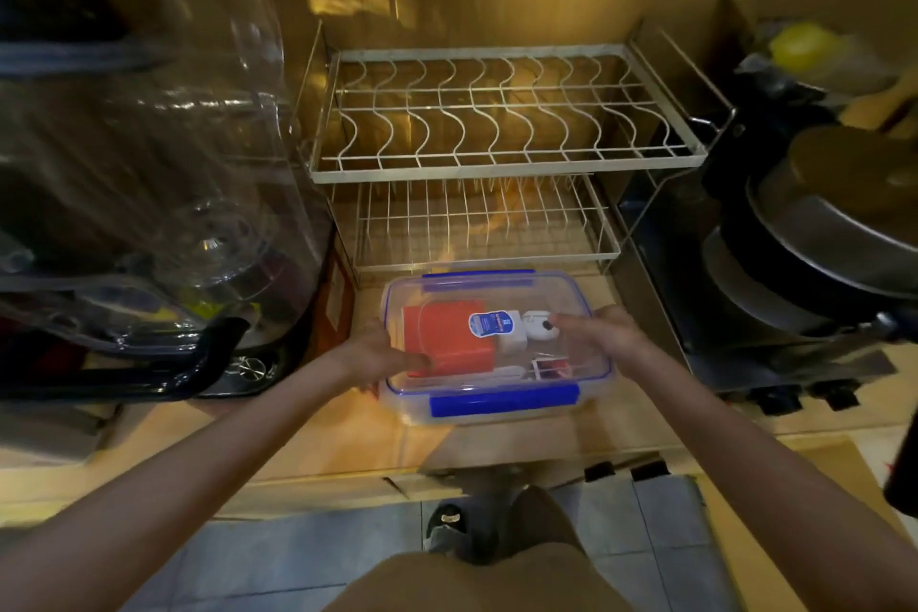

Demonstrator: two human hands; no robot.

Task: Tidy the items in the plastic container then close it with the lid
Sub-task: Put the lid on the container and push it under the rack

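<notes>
Container [497, 348] sits on the counter by the rack [497, 114], lid [477, 293] on, left hand [382, 353] and right hand [601, 328] spread flat on it; uneven pressing could leave a blue clip [504, 403] unlatched.

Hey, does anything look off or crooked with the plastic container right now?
Slightly. The plastic container sits a little askew on the counter, not squared to the dish rack behind it. The lid is on, with the left hand and right hand at its sides. Nothing looks spilled or damaged.
</notes>
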